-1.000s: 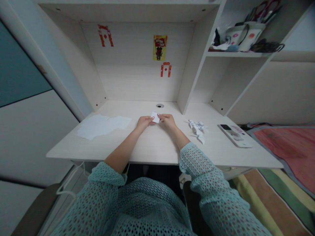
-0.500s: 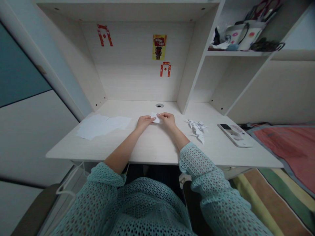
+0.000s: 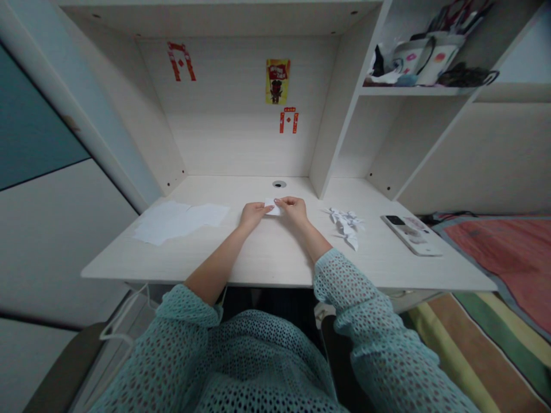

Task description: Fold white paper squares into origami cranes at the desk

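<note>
Between my two hands is a small white piece of paper (image 3: 272,210), held over the middle of the desk. My left hand (image 3: 253,214) pinches its left side, thumb on top. With thumb and fingertips together, my right hand (image 3: 293,209) grips its upper right part. Some of the paper is hidden behind the fingers, so I cannot tell how it is folded. White paper sheets (image 3: 176,221) lie flat to the left of my left hand. Several folded white paper pieces (image 3: 344,223) sit in a small heap right of my right hand.
A phone (image 3: 411,235) lies on the white desk (image 3: 267,267) at the right. An upright panel (image 3: 340,132) rises behind my right hand. On the upper right shelf stand cups (image 3: 439,57) with pens and scissors. A round cable hole (image 3: 279,184) is near the back.
Both hands keep hold of the small paper in nearly the same place, with only a very slight shift of the fingers. The view has tilted a little.
</note>
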Available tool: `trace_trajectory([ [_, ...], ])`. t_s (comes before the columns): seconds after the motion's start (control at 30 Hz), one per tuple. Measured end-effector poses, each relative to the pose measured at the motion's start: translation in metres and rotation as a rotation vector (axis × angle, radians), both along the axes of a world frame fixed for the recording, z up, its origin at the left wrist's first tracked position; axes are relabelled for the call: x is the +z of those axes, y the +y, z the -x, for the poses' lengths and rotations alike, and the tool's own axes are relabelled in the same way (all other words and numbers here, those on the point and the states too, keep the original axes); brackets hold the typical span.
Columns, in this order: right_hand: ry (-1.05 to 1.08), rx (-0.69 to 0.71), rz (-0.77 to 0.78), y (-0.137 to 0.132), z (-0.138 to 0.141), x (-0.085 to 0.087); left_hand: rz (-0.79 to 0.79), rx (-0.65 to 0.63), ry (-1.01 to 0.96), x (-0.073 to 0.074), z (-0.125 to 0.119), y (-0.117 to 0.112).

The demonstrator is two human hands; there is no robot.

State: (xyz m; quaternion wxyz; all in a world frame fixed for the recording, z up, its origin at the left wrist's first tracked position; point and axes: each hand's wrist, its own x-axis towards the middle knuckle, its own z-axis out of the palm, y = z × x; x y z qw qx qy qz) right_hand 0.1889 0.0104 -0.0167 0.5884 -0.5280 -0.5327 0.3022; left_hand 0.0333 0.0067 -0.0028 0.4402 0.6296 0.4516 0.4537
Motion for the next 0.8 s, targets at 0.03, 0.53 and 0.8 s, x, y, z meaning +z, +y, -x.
trace_trajectory([
  [0.03, -0.02, -0.012, -0.003, 0.0, -0.001, 0.0, 0.002, -0.015, 0.006, -0.002, 0.0, 0.002],
  [0.53, -0.37, -0.121, -0.138, -0.011, 0.001, 0.007, 0.027, -0.028, 0.006, -0.005, 0.003, 0.003],
  [0.8, -0.22, -0.024, -0.134, -0.011, 0.006, 0.009, 0.052, 0.026, -0.028, -0.005, 0.006, 0.005],
])
